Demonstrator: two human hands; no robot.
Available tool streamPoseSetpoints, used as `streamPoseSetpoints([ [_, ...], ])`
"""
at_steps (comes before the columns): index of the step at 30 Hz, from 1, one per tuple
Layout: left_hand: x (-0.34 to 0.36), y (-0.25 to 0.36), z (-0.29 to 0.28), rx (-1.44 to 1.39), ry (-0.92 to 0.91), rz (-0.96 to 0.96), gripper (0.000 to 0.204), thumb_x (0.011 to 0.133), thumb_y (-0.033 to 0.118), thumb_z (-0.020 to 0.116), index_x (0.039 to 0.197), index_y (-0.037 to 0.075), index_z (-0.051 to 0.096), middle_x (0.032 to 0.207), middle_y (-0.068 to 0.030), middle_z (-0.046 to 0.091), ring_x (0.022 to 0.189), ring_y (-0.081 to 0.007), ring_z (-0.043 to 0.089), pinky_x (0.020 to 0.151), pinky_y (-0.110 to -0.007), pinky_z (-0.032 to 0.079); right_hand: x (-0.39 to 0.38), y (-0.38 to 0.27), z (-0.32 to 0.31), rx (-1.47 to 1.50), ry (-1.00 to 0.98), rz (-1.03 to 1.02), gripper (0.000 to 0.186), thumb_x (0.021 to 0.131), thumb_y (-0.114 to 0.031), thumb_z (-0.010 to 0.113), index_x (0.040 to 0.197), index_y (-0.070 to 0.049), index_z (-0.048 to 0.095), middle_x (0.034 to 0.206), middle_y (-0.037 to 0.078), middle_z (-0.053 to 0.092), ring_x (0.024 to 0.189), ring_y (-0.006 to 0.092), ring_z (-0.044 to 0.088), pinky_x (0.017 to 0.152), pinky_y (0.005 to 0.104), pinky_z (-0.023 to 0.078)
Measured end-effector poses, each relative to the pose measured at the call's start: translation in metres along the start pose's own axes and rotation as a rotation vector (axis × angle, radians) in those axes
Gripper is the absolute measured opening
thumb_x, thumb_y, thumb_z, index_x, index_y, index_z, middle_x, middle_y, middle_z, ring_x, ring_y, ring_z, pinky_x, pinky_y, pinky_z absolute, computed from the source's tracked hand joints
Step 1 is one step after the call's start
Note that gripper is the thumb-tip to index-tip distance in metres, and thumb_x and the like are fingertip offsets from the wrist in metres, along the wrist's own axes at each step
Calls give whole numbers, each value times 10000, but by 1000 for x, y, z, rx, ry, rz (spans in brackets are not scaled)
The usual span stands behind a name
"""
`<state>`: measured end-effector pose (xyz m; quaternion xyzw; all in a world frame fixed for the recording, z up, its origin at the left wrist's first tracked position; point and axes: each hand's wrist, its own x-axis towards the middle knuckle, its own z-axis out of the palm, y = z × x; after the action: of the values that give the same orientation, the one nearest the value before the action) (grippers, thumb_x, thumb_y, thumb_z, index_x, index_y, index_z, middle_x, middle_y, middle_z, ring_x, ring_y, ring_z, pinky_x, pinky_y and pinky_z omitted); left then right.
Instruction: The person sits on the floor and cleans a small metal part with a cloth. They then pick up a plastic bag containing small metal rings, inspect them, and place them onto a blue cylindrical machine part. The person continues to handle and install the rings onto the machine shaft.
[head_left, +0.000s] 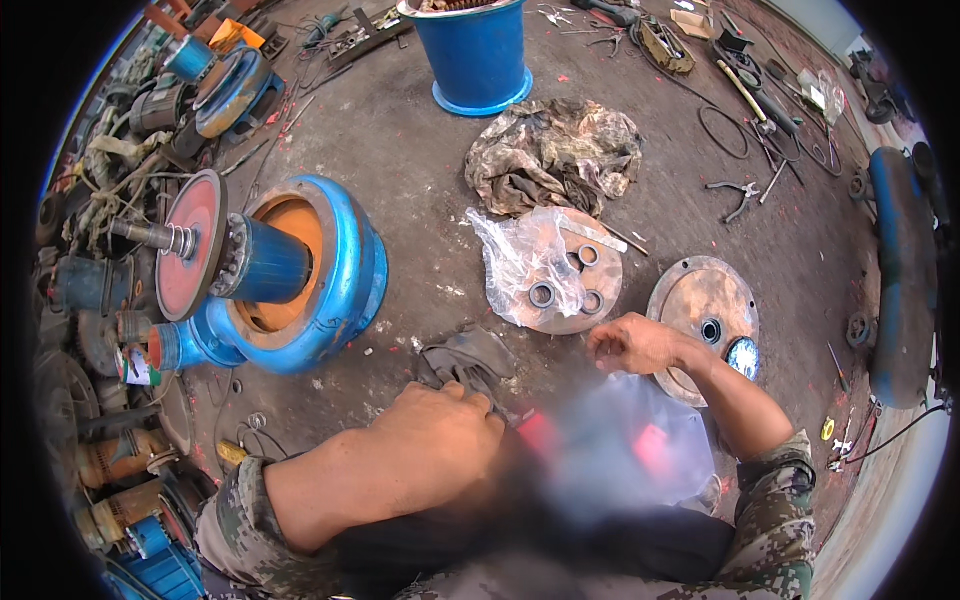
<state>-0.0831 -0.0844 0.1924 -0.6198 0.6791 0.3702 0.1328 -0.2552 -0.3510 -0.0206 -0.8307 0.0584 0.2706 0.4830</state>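
Observation:
My left hand (440, 430) is closed into a fist low in the middle, its palm side hidden. Just beyond its knuckles lies a dark grey cloth (470, 360); I cannot tell whether they touch. My right hand (635, 345) curls its fingers by the near edge of a round metal plate (610, 245); anything pinched in them is hidden. On that plate rest several small rings (541, 294) and a crumpled clear plastic sheet (515, 260). A blurred translucent plastic bag (630, 450) with red patches sits between my forearms. Right of my hand is a second round plate (700, 300) with a central hole.
A blue pump casing (350, 280) with a reddish disc (190, 232) and shaft stands at left. Stained cloth (555, 155) lies before a blue cylinder (470, 55). Pliers (738, 195) and cables are at right, beside a long blue-grey cylinder (900, 275). Machine parts crowd the left edge.

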Motion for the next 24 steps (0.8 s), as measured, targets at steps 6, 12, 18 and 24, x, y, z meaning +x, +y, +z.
streamPoseSetpoints([
  [6,-7,-4,-5,7,13,10,426,894,299,764,1169,-9,661,1067,-149,661,1047,-345,659,844,-472,571,30,-8,14,2,305,-137,282,919,-127,726,1165,-39,621,995,124,736,935,283,733,845,409,580],
  [12,-4,-8,-4,-29,23,18,443,887,285,773,1189,-18,659,1062,-146,658,1031,-346,652,849,-461,566,31,-10,29,-73,47,-168,237,915,-159,723,1107,-37,656,991,129,744,939,311,728,840,437,565],
  [18,1,-8,-9,-34,-14,23,443,882,294,777,1182,-11,661,1064,-146,657,1040,-349,648,850,-461,567,25,7,51,-83,-84,-151,217,910,-157,712,1093,-47,673,946,126,753,956,321,730,834,436,560],
  [24,1,-8,-7,-10,-17,25,436,886,294,771,1181,-6,654,1056,-142,649,1030,-350,646,830,-460,572,21,-12,39,-89,-91,-130,194,920,-111,699,1092,-39,648,979,136,728,949,296,735,828,422,569],
])
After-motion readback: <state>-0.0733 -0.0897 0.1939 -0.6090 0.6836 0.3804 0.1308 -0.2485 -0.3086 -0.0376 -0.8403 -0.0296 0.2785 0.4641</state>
